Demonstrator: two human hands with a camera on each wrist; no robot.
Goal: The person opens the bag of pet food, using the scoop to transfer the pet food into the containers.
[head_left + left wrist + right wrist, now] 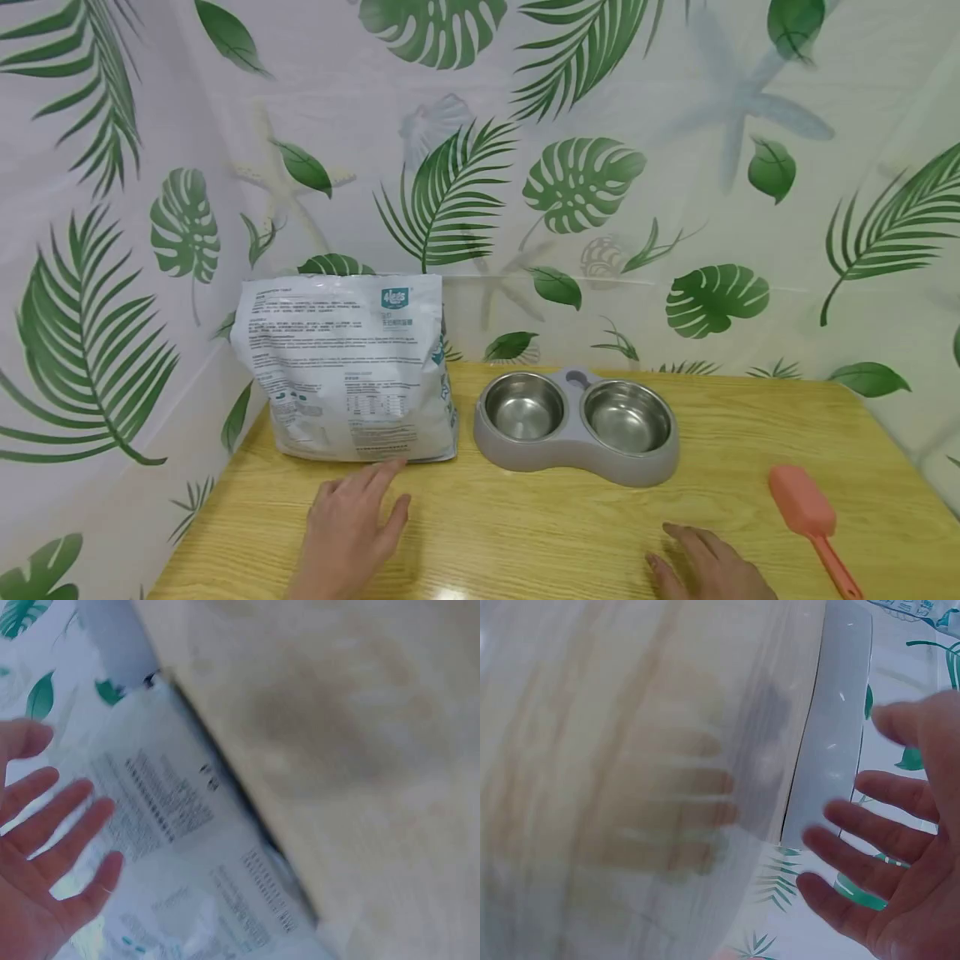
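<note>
My left hand [348, 525] hovers over the table in front of a white printed bag [337, 367], its fingers loosely spread and holding nothing. In the left wrist view the same hand [56, 855] shows spread fingers, with the bag's text panel [172, 802] behind them. My right hand [708, 567] is at the front edge of the head view, partly cut off. The right wrist view shows that hand [900, 847] with fingers apart and nothing in it. A grey double pet bowl [577, 433] with two steel basins stands between and beyond the hands.
A coral-pink scoop [806, 508] lies on the wooden table [540, 525] to the right of my right hand. Behind and at the sides hangs a white leaf-patterned sheet [480, 208], close behind the bag and bowl.
</note>
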